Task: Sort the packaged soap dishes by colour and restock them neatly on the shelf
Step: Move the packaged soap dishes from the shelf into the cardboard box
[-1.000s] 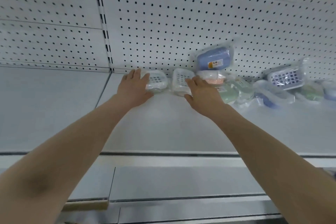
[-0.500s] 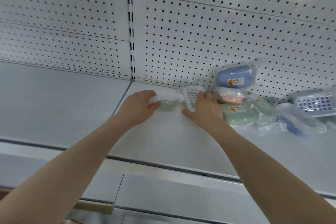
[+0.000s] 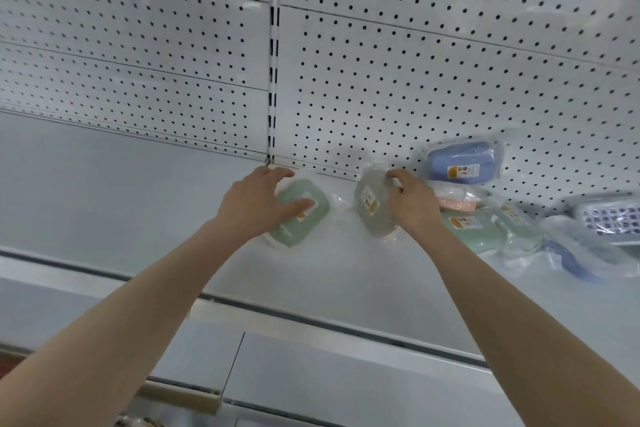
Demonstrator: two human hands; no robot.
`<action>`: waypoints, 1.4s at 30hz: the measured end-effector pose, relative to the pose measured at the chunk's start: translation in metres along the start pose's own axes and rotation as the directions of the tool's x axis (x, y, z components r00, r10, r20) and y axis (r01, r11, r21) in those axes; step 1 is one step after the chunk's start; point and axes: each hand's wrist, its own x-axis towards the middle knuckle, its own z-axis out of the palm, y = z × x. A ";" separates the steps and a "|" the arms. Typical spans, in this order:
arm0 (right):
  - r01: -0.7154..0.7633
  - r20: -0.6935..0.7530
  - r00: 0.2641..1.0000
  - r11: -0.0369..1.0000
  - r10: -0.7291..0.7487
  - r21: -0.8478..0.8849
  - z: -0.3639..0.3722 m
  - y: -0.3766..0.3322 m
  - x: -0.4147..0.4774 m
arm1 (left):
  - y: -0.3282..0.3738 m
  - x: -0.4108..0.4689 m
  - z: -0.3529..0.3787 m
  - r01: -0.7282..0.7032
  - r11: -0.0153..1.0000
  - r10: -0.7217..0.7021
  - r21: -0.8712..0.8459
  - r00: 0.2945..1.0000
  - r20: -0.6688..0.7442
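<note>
two bare hands reach onto the white shelf [image 3: 145, 204] in the head view, each holding a bagged soap dish. the left hand [image 3: 254, 206] grips a pale green soap dish [image 3: 298, 230] in clear wrap. its fingers curl over the far edge of the pack and the thumb lies across the top, by the orange label. that dish sits slightly tilted at the back of the shelf, near the foot of the slotted upright [image 3: 274, 62].

the right hand [image 3: 414, 206] holds a grey-green soap dish [image 3: 372, 208] tipped up on its long edge, with the label side facing left. the fingers wrap over its upper end and the palm covers its right side. blur hides whether its lower edge touches the shelf. the two held dishes are apart, with bare shelf between them.

just right of the right hand lies a loose heap of more packs. a blue soap dish [image 3: 462, 163] leans on the pegboard [image 3: 433, 55], with a pink soap dish [image 3: 457, 205] under it and a mint soap dish [image 3: 476, 230] in front. a white slotted dish [image 3: 609, 220] lies at the far right edge.
</note>
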 end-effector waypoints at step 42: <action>0.615 0.175 0.787 0.776 -0.592 -0.139 0.048 -0.023 -0.354 | -0.068 -0.422 -0.014 0.328 0.936 -0.296 0.127 0.929 -0.221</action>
